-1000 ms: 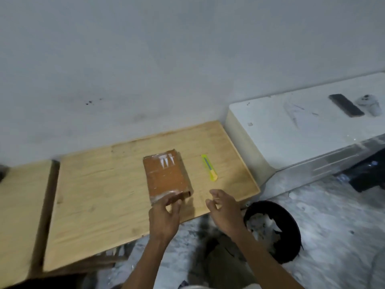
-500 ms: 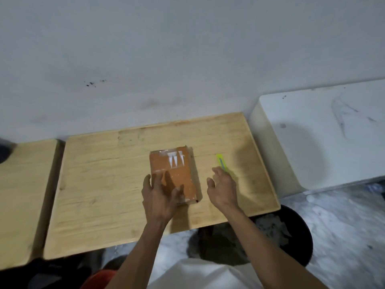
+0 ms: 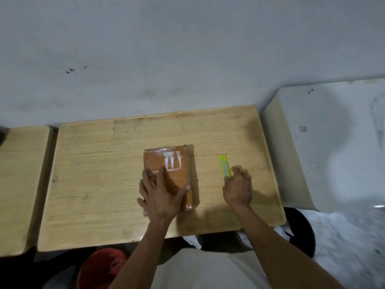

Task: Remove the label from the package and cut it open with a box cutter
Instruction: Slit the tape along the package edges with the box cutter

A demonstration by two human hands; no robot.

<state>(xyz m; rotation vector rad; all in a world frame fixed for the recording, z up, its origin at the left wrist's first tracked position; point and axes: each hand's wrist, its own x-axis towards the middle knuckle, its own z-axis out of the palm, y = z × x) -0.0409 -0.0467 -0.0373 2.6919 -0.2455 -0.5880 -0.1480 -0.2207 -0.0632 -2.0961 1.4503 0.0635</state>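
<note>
risk: cutter (image 3: 225, 165) may skid off as I pinch only its near tip; package (image 3: 169, 174) could slide | left hand (image 3: 161, 197) fingers (image 3: 149, 178) spread flat on package, gripping nothing | right hand (image 3: 237, 189) fingers curled at cutter's end, grasp not sure | package mid-table (image 3: 93, 174), cutter just right

1. light wooden table (image 3: 100, 184), kinda scuffed, pushed up against the wall
2. brown taped package (image 3: 177, 163) lying flat near the middle
3. yellow-green box cutter (image 3: 224, 165) just to its right, not touching it
</note>
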